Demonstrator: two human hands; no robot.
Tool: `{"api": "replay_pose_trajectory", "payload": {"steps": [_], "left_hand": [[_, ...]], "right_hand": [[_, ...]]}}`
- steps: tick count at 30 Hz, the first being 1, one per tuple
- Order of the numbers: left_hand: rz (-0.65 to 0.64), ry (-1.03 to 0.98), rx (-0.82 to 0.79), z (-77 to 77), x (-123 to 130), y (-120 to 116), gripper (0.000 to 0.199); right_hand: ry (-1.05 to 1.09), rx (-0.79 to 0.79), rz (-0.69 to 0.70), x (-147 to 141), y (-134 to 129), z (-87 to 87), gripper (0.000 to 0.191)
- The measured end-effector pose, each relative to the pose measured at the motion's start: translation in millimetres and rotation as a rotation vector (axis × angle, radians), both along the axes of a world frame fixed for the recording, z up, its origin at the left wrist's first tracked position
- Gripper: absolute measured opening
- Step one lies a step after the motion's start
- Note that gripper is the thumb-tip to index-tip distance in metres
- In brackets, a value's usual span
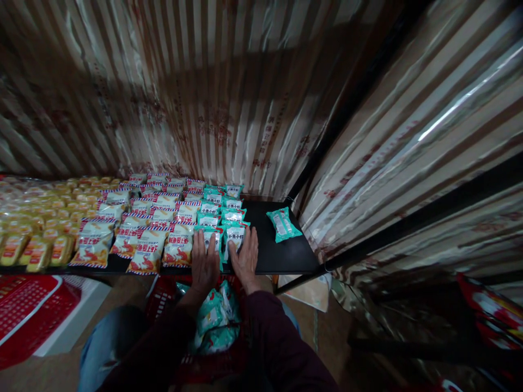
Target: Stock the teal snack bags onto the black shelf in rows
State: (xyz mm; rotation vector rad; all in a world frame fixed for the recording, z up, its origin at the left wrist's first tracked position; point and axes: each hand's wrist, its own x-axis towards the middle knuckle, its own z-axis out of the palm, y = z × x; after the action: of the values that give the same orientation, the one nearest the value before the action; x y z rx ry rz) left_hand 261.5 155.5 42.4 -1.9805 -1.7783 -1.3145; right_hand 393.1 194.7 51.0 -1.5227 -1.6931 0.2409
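Left hand: here at lower centre, your left hand point(206, 261) lies flat against a front green packet, fingers straight and close together.
Right hand: your right hand point(245, 255) flanks the neighbouring packet, fingers long and together, thumb apart, no pinch showing.
Green packets: two columns of green packets point(233, 204) at mid-frame, front pair under your hands. Careful, too hard a push could buckle the rows behind!
Front edge: those front packs sit close to it; a dragging palm could tip one into the red basket point(159, 299) below.
Red-and-white packets: the red-and-white packets point(178, 243) crowd your left; a sideways nudge might skew them.
Shelf: smooth-looking black shelf point(265, 256), one loose packet point(283, 224) right of centre.
Room: dim, striped curtain point(229, 109) across the top, floor point(335, 337) lower right.
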Motion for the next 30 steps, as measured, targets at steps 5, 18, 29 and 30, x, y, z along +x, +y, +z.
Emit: {"api": "replay_pose_trajectory", "payload": {"steps": [5,18,29,30], "left_hand": [[-0.036,0.068,0.007,5.1,-2.3,4.2,0.053],[0.042,0.158,0.002,7.9,-1.0,14.7,0.058],[0.023,0.117,0.0,3.9,-0.6,18.3,0.057],[0.023,0.118,0.001,3.6,-0.7,18.8,0.058]], "right_hand": [[-0.038,0.01,0.024,-7.8,7.7,0.9,0.066],[-0.171,-0.128,0.026,-13.3,19.7,-4.3,0.06],[-0.168,-0.125,0.022,-15.1,22.7,-1.5,0.059],[-0.167,-0.125,0.019,-15.3,22.8,-1.4,0.059]]}}
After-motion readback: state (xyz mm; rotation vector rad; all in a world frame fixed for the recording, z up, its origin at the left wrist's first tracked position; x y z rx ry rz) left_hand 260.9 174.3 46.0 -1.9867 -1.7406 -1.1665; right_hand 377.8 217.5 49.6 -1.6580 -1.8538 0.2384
